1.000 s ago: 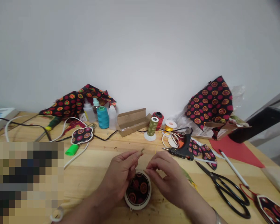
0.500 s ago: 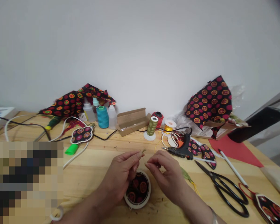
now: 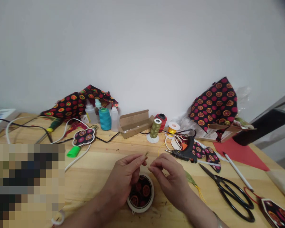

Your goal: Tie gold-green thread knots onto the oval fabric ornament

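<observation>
A shallow round dish (image 3: 142,193) with a white rim is seen on the worktop (image 3: 97,172) directly below both hands, and dark cloth printed with red and orange circles is held in it. The tip of a thin olive strand (image 3: 146,154) is pinched by the closed fingers of the left hand (image 3: 125,177) above the dish's far edge. The fingers of the right hand (image 3: 171,179) are pinched together just beside it; what lies between them is too small to be told. An open cardboard box (image 3: 134,123) is found near the wall, with something clear glinting inside. Three small plastic bottles (image 3: 90,112) are counted to its left beside a teal spool (image 3: 104,119). Three more spools are counted to its right: olive (image 3: 155,128), red (image 3: 161,119) and yellow (image 3: 173,128). One pair of black scissors (image 3: 230,193) and one glue gun (image 3: 185,152) are seen to the right.
</observation>
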A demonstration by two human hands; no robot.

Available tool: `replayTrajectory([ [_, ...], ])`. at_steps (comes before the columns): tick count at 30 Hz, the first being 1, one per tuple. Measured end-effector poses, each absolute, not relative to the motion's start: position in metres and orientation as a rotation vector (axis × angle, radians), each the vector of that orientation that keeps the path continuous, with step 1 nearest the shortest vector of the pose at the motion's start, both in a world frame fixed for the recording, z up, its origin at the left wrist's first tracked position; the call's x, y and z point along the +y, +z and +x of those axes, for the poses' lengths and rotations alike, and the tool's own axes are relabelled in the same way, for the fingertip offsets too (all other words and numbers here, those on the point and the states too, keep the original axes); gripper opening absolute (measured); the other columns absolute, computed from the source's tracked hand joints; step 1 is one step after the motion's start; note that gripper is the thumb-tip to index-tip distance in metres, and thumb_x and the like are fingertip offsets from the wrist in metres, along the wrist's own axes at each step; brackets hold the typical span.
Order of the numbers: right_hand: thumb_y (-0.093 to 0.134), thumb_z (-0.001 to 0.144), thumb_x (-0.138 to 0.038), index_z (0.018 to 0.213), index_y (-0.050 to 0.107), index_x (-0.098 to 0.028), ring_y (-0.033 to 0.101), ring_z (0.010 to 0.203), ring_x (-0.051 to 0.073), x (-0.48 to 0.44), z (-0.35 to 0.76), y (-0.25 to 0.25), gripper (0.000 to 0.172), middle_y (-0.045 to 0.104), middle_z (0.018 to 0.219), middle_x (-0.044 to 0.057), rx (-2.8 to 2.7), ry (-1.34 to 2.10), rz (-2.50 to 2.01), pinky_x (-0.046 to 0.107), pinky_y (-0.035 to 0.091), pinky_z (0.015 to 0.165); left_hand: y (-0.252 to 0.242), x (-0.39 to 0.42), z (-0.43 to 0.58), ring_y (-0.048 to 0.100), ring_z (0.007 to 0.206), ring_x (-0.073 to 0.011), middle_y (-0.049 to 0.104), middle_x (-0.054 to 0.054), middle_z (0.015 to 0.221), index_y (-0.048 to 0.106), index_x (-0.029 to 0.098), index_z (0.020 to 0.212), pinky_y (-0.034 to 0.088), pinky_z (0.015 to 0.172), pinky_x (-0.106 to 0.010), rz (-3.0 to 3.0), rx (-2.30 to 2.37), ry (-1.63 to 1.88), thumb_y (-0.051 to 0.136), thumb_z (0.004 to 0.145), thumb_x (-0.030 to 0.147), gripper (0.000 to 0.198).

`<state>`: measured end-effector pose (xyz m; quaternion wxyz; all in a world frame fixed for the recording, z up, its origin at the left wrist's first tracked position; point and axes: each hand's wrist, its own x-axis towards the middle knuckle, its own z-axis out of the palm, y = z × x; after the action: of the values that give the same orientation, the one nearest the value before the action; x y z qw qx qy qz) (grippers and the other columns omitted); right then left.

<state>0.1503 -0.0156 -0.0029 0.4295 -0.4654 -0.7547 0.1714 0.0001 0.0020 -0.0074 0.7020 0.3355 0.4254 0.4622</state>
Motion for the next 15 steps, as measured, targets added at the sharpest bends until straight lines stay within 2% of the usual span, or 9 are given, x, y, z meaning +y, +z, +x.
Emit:
replayTrajectory([
  [5,0.056,0.08,-0.014,0.069,0.056,-0.018,0.051,0.067,0.014,-0.0175,0.1505,-0.0033,0.012,0.055,0.067,0.0,-1.928,0.432,-1.165,0.029,0.036,0.066,-0.0051,0.0017,0.0011,0.017,0.043,-0.0049,0.027,0.01,0.044,0.066,0.015,0.074,0.013,0.04,-0.019,0.709,0.948,1.06,0.068,0.068,0.03,0.016],
  [9,0.056,0.08,-0.014,0.069,0.056,-0.018,0.051,0.067,0.014,-0.017,0.1495,-0.0037,0.012,0.055,0.067,0.0,-1.938,0.433,-1.171,0.029,0.036,0.067,-0.0015,0.0025,0.0006,0.016,0.042,-0.0049,0.026,0.011,0.044,0.067,0.014,0.093,0.011,0.04,-0.019,0.703,0.95,1.05,0.067,0.068,0.031,0.029],
  [15,0.055,0.08,-0.013,0.067,0.057,-0.018,0.05,0.066,0.014,-0.0177,0.1494,-0.001,0.013,0.054,0.066,0.0,-1.946,0.43,-1.2,0.029,0.036,0.065,-0.0012,0.0023,-0.0017,0.015,0.042,-0.0048,0.024,0.011,0.042,0.07,0.012,0.082,0.013,0.04,-0.019,0.723,0.918,1.024,0.066,0.07,0.032,0.023],
])
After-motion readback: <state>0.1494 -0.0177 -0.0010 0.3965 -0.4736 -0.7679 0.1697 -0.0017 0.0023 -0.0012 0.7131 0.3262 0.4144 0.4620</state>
